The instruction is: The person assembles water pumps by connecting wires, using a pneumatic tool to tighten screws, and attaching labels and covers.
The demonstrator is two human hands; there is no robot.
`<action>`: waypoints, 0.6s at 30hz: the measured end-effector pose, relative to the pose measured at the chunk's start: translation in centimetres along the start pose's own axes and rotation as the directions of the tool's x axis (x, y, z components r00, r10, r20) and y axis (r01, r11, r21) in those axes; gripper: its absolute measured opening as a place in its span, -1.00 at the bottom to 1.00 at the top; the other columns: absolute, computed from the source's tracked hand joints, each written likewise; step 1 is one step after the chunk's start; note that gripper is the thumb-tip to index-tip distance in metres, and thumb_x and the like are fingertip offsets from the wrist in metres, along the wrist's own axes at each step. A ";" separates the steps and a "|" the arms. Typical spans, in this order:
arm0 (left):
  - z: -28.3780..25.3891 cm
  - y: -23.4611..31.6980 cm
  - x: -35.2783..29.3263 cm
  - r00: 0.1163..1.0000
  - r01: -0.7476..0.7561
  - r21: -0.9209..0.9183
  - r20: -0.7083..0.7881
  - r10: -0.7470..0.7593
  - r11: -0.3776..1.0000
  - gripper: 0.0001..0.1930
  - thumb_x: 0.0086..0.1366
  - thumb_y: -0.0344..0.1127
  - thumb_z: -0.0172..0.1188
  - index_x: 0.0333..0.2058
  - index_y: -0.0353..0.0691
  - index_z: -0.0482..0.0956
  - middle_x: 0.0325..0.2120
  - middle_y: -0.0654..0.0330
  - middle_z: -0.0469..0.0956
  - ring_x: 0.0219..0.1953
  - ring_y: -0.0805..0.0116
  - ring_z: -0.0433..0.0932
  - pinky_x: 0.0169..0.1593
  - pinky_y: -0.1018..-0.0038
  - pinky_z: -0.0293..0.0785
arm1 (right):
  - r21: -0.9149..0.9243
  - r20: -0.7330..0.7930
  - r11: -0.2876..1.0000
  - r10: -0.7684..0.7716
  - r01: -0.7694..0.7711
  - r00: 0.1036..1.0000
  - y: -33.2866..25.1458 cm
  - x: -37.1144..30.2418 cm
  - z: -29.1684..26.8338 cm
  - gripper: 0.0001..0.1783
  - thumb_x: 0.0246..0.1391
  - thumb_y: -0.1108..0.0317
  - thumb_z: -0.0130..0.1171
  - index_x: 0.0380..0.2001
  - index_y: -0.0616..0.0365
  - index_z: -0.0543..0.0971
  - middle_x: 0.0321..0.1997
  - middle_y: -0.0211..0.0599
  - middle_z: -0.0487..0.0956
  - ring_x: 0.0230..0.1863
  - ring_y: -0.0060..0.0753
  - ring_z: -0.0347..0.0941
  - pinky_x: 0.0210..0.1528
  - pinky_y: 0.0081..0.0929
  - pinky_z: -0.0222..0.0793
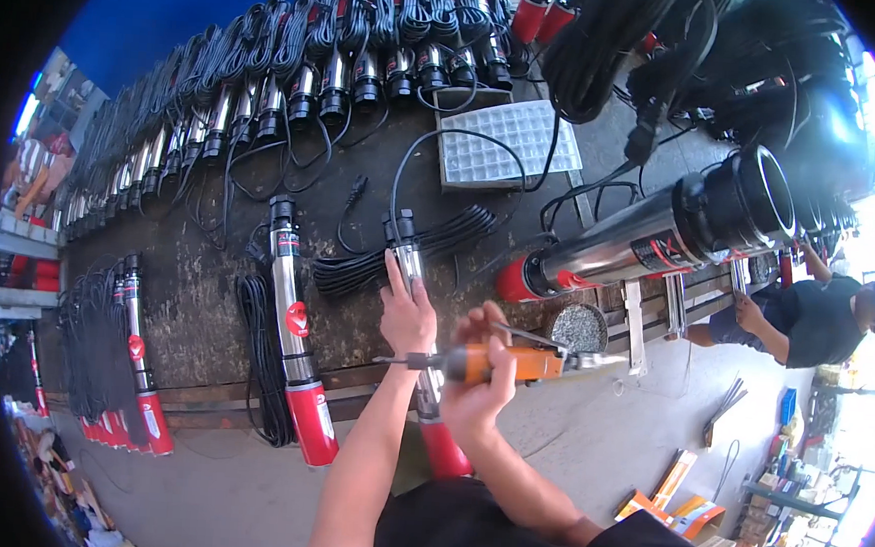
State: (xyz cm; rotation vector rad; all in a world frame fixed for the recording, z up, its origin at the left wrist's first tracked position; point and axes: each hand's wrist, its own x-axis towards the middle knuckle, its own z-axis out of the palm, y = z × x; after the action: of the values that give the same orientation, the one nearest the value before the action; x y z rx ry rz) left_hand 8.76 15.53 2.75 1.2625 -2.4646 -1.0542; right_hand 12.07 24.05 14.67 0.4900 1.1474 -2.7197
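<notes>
My left hand (pixel 410 317) grips a slim steel submersible pump (pixel 428 388) near its black top fitting, index finger stretched along the tube. The red lower end of this pump hangs over the bench edge toward me. In my right hand (pixel 478 391) is an orange power screwdriver (pixel 527 363), held crosswise above the pump. Its thin bit points left, past my left wrist. A coiled black cable (pixel 409 247) lies behind the pump on the bench. Left of it, a similar pump (pixel 291 295) rests beside its own cable coil (pixel 255 343).
Rows of steel pumps with bundled cables (pixel 300 65) line the far side of the dark bench (pixel 195 309). A white compartment tray (pixel 511 143), a round dish of small metal parts (pixel 576 327) and a large pump (pixel 650 236) lie rightward. Another person (pixel 836 318) stands at far right.
</notes>
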 end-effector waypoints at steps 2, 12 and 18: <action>-0.5 -0.3 0.1 0.999 0.037 0.003 0.005 -0.037 0.999 -0.33 0.50 -0.02 -0.09 0.49 0.17 -0.10 -0.16 -0.19 0.51 -0.25 -0.25 0.62 -0.20 -0.05 0.56 | -0.083 0.236 0.957 -0.254 0.279 0.938 -0.1 0.1 3.4 -0.40 0.18 0.30 0.00 0.28 0.28 0.32 0.25 0.01 0.43 0.26 -0.09 0.40 0.42 -0.14 0.19; -0.8 -0.5 0.1 0.999 0.032 0.009 0.040 -0.032 0.999 -0.31 0.48 -0.01 -0.05 0.48 0.19 -0.10 -0.21 -0.10 0.48 -0.38 -0.10 0.64 -0.33 0.09 0.61 | -0.295 0.517 0.849 -0.243 0.438 0.820 4.3 13.1 6.5 -0.76 0.02 0.63 -0.01 -0.19 0.27 0.47 -0.36 -0.28 0.51 -0.46 -0.53 0.44 -0.34 -0.58 0.41; -1.2 -0.6 0.2 0.997 0.038 -0.015 0.064 -0.037 0.999 -0.32 0.47 -0.01 -0.05 0.48 0.17 -0.07 -0.22 -0.09 0.45 -0.40 -0.08 0.63 -0.34 0.09 0.62 | -0.358 0.488 0.863 -0.153 0.357 0.859 5.9 15.0 6.3 -0.78 0.00 0.62 0.01 -0.23 0.25 0.47 -0.35 -0.28 0.51 -0.47 -0.51 0.42 -0.34 -0.54 0.42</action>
State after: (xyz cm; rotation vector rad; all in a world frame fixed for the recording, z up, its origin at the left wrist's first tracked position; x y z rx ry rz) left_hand 9.56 14.52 3.14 1.2953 -2.4825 -1.1380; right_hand -1.93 15.26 9.55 -0.3676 1.7043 -2.4422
